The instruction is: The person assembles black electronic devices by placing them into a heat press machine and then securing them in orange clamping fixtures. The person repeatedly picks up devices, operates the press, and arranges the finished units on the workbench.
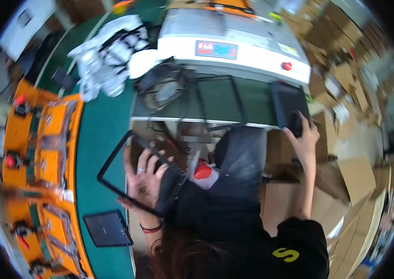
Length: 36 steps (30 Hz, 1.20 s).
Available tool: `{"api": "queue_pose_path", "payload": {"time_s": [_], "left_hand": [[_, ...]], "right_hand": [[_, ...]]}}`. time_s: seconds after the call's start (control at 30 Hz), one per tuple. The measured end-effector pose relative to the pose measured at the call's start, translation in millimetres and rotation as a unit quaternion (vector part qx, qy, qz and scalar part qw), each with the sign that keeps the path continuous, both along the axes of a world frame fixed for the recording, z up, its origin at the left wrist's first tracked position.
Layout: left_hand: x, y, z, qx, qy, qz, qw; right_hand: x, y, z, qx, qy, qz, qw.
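My left hand holds a thin black rectangular frame tilted in the air over the bench edge; its palm and spread fingers show through the opening. On the right, my right hand reaches to the near end of a dark tray-like panel, thumb and fingers on either side of it. A small dark part between those fingers is too blurred to name. Another black frame lies on the green bench top between a dark crumpled bundle and the panel.
A white machine with a red button stands behind the bench. Orange fixtures line the left side, and a black panel lies on the green surface beside them. Opened cardboard boxes stand at the right, near my arm.
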<state>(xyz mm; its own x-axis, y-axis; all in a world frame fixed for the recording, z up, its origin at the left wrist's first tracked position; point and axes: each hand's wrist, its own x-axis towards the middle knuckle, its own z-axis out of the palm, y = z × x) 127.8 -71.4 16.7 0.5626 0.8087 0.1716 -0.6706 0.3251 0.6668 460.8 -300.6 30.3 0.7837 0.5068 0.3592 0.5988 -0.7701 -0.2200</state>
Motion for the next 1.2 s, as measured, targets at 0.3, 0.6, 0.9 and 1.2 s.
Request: {"api": "queue_pose_path", "payload": {"time_s": [0.3, 0.6, 0.9, 1.2], "left_hand": [[29, -7, 0, 0.013, -0.065, -0.042, 0.997], [39, -27, 25, -0.020, 0.045, 0.076, 0.996], [39, -19, 11, 0.014, -0.053, 0.024, 0.998], [43, -18, 3, -0.005, -0.058, 0.012, 0.998]], "right_hand": [[-54, -4, 74, 0.115, 0.050, 0.011, 0.992], [-186, 100, 57, 0.204, 0.139, 0.422, 0.872], [-209, 121, 40, 0.206, 0.100, 0.446, 0.865], [-213, 123, 31, 0.208, 0.112, 0.444, 0.864]]}}
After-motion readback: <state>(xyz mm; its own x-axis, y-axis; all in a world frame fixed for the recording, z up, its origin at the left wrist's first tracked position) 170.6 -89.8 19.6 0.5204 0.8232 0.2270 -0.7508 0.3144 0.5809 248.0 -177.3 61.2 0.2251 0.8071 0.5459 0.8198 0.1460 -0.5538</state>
